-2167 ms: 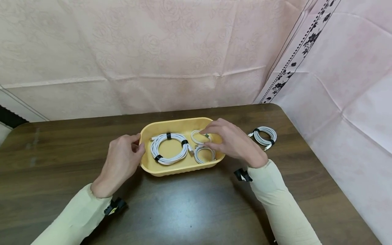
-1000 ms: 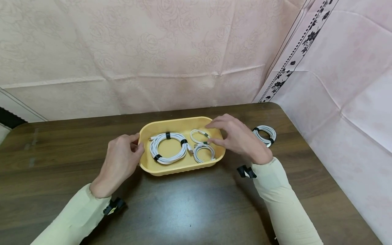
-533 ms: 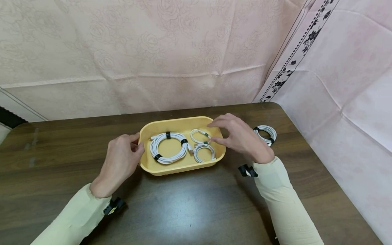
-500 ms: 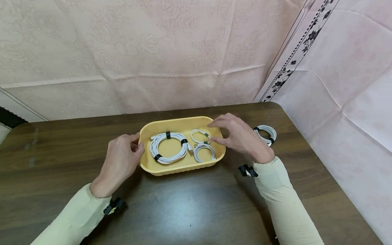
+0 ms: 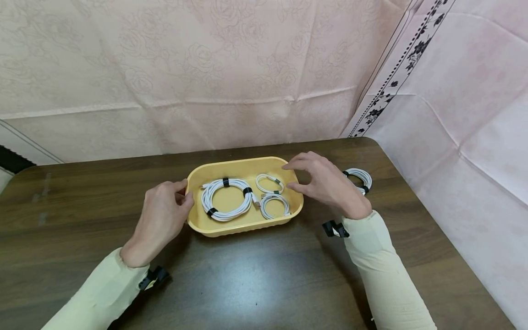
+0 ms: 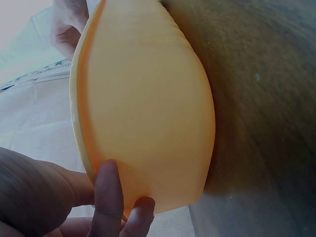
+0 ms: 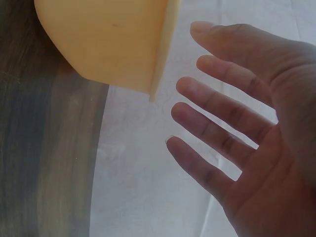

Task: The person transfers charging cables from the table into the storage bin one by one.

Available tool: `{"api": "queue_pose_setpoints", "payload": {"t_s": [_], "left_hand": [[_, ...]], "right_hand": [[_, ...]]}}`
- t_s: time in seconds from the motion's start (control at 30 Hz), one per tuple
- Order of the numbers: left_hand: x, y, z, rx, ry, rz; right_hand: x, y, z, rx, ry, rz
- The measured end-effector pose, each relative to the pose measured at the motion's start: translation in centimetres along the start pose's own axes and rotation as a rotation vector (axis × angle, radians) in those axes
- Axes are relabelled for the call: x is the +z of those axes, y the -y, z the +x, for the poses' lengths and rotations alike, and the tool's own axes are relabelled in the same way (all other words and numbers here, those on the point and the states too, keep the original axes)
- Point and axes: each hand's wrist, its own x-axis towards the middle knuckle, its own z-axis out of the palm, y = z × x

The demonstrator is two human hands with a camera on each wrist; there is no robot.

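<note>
A yellow plastic tray (image 5: 243,228) sits on the brown table with three coiled white cables in it. The large coil (image 5: 209,197), bound with black straps, takes up the left side. At the right lie a small coil (image 5: 270,179) with dark ties and another small coil (image 5: 275,197) just in front of it. My left hand (image 5: 162,215) pinches the tray's left end; in the left wrist view its fingertips (image 6: 109,182) press the outer wall. Over the tray's right end hovers my right hand (image 5: 323,183), fingers spread and holding nothing, as the right wrist view shows.
A further coiled white cable (image 5: 363,178) with black straps lies on the table (image 5: 243,284) to the right, partly behind my right hand. Pinkish patterned cloth (image 5: 222,91) hangs behind the table and along its right side.
My right hand has drawn back to the right and slightly up, away from the small coil with dark ties, which stays in the tray. My left hand keeps its hold on the tray.
</note>
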Motion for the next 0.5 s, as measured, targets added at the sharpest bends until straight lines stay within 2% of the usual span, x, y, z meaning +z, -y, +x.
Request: {"api": "queue_pose_setpoints", "payload": {"t_s": [0.5], "left_hand": [[0.1, 0.07, -0.07, 0.003, -0.009, 0.003]], "right_hand": [[-0.03, -0.45, -0.05, 0.017, 0.002, -0.006]]}}
